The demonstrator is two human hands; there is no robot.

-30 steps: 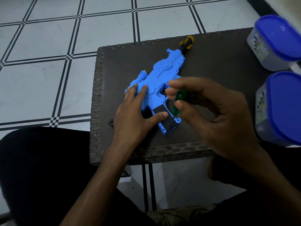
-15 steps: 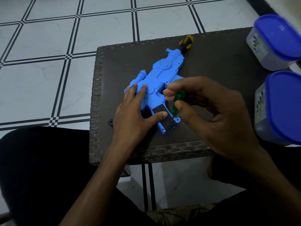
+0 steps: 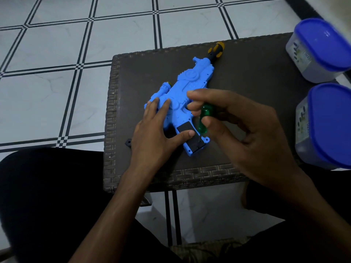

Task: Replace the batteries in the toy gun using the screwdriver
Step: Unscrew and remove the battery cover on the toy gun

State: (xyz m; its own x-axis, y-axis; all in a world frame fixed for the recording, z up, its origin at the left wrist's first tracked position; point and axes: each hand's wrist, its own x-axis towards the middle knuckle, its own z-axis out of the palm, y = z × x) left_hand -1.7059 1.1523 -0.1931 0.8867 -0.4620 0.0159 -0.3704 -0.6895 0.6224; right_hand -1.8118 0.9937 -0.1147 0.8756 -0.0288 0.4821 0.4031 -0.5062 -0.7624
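1. The blue toy gun lies flat on the dark wicker table; its long axis runs from the grip at 6 o'clock to the muzzle at 1 o'clock.
2. The left hand presses it with flat fingers; the right hand pinches the green screwdriver, tip on the black grip cover.
3. At 3 o'clock stand two blue-lidded containers; contents unclear.

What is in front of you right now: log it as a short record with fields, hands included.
surface: dark woven table
toy gun: blue, lying flat on the table
cover: black panel on the gun's handle, in place
left hand: flat on the gun, thumb on the cover
right hand: pinches the screwdriver
screwdriver: green handle, tip down on the cover
second screwdriver: yellow-black handle beyond the gun's muzzle
tubs: two, blue lids, at the right
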